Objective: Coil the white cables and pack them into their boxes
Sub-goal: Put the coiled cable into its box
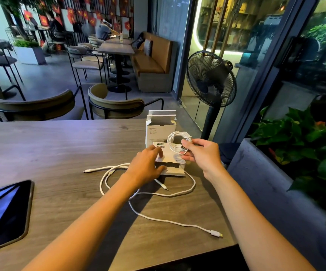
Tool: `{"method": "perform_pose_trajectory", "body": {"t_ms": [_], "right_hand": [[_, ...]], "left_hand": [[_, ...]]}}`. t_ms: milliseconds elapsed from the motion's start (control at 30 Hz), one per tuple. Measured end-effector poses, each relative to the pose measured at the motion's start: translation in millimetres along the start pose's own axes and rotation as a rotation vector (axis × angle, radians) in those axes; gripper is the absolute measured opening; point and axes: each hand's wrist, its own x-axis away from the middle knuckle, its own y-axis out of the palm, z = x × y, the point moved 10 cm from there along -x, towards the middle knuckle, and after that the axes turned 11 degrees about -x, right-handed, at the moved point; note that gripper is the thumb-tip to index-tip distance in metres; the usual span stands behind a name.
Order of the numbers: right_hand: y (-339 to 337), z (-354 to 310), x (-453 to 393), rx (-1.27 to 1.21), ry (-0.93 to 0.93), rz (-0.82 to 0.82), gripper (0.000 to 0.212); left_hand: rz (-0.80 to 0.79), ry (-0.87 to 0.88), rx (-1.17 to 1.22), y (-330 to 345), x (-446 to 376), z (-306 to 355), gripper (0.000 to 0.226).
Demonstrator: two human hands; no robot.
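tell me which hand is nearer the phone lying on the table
Left. The left hand rests on the flat box past the table's middle, to the right of the phone. The right hand, holding the coiled cable, is farther right still.

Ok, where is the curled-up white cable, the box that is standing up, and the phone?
coiled white cable (175,140), head view, on the upper loops above the right hand's fingers.
standing box (156,132), head view, on its printed front face.
phone (5,214), head view, on the middle of its dark screen.
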Motion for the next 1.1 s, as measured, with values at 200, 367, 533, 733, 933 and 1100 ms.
{"method": "perform_pose_trajectory", "body": {"t_ms": [200, 367, 533, 733, 933, 1100], "right_hand": [[-2.2, -2.9, 4.5, 0.066, -0.051, 0.022, 0.032], [4.2, -9.1, 10.4, 0.024, -0.088, -0.019, 0.031], [11.2, -24.4, 11.2, 0.093, -0.148, -0.073, 0.031], [14.1, -56.7, 10.0, 0.52, -0.331, -0.179, 0.025], [30.4, -72.4, 17.9, 0.888, -0.523, -0.246, 0.02], [51.3, -70.6, 30.2, 1.038, -0.556, -0.375, 0.03]], "left_hand": [[0.055, -0.019, -0.022, -5.3, 2.8, 0.3, 0.028], [0.145, -0.068, 0.061, -38.6, -5.8, 2.6, 0.021], [0.123, -0.032, 0.08, -63.1, -16.6, 16.8, 0.016], [0.054, -0.024, 0.11, -66.9, -23.7, 4.7, 0.018], [-0.011, -0.021, 0.149, -60.2, -25.1, 2.2, 0.022], [-0.034, -0.024, 0.221, -60.2, -21.7, -0.3, 0.015]]}}
